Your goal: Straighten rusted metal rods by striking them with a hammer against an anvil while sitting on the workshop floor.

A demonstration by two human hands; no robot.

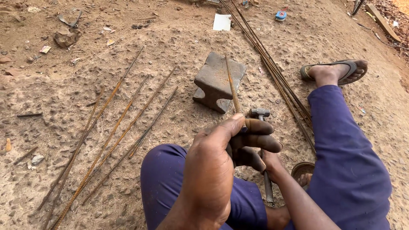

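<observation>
My left hand (226, 157) is closed around the near end of a thin rusty steel rod (232, 87). The rod runs away from me and rests across a grey iron anvil block (213, 79) on the dirt. My right hand (270, 161) is mostly hidden behind the left hand and grips the handle of a hammer (260, 114). The hammer's metal head sits just right of the rod, close to the block. I sit on the ground in blue trousers, right leg stretched out.
Several rusty ribbed rods (115, 136) lie side by side on the sandy ground at left. A bundle of long rods (277, 76) runs diagonally at right, near my sandalled foot (336, 71). A stone (66, 37), white scrap (222, 22) and tape measure (280, 15) lie farther off.
</observation>
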